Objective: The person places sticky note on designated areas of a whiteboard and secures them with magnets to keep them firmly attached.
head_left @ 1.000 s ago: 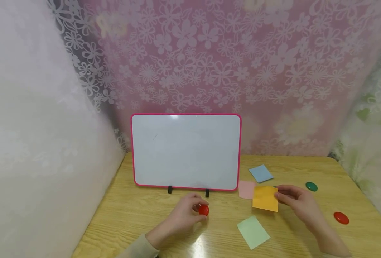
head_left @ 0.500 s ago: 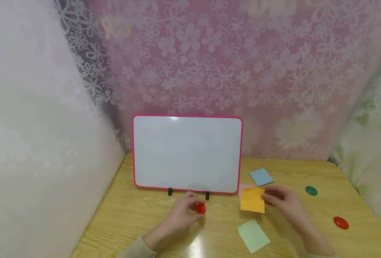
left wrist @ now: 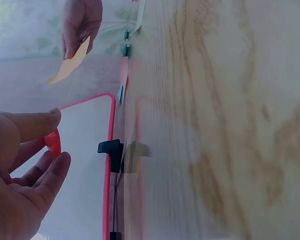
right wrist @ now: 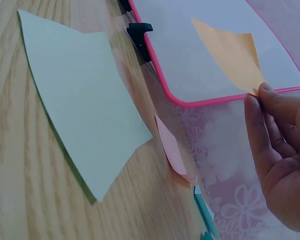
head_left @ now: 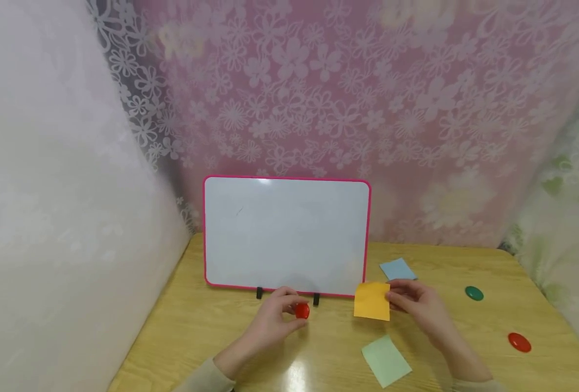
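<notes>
My left hand (head_left: 270, 325) pinches a round red magnet (head_left: 302, 311) between thumb and fingertips, just in front of the whiteboard's lower edge. In the left wrist view the red magnet (left wrist: 53, 143) is seen edge-on between the fingertips. An orange sticky note (head_left: 371, 301) is held by its right edge between the thumb and fingers of my right hand (head_left: 423, 309), above the table near the board's lower right corner. The pink-framed whiteboard (head_left: 287, 234) stands upright on black feet. A pink sticky note (right wrist: 171, 147) shows in the right wrist view; the orange one hides most of it from the head view.
On the wooden table (head_left: 172, 332), a pale green sticky note (head_left: 386, 361) lies in front of the orange one. Behind my right hand is a blue note (head_left: 398, 269). Farther right lie a green magnet (head_left: 474, 293) and another red magnet (head_left: 519, 342). A patterned curtain hangs behind.
My right hand has carried the orange note leftward, toward the whiteboard's lower right corner, covering the pink note in the head view. My left hand, still pinching the red magnet, has shifted slightly left.
</notes>
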`<state>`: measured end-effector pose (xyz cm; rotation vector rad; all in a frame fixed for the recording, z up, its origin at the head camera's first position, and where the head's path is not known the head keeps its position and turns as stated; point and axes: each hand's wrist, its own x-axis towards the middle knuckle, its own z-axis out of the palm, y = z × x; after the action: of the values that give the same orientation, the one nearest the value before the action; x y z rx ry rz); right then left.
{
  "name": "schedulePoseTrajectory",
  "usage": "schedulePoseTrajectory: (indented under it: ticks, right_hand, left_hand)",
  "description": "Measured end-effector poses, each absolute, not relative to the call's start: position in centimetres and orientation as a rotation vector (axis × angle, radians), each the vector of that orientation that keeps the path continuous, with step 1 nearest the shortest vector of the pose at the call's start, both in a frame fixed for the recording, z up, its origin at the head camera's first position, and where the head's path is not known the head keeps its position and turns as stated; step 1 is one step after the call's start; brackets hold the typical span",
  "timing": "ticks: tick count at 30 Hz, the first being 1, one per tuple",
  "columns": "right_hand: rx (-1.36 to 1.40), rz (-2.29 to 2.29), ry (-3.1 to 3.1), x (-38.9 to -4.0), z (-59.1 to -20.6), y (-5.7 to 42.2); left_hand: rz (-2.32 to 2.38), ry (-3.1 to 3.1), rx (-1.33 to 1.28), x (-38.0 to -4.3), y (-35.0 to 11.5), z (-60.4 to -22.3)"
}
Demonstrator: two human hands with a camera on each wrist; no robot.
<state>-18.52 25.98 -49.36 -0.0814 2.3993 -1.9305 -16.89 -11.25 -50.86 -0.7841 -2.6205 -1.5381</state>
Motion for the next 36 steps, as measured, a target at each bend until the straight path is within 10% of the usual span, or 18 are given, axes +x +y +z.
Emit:
schedulePoseTrajectory:
  ticks: [36]
  right_hand:
    - [-0.036, -2.030, 2.273, -18.8, -49.0, 21.9]
  left_hand:
    - [-1.546, -2.499, -0.735, -17.2, -12.2, -50.1]
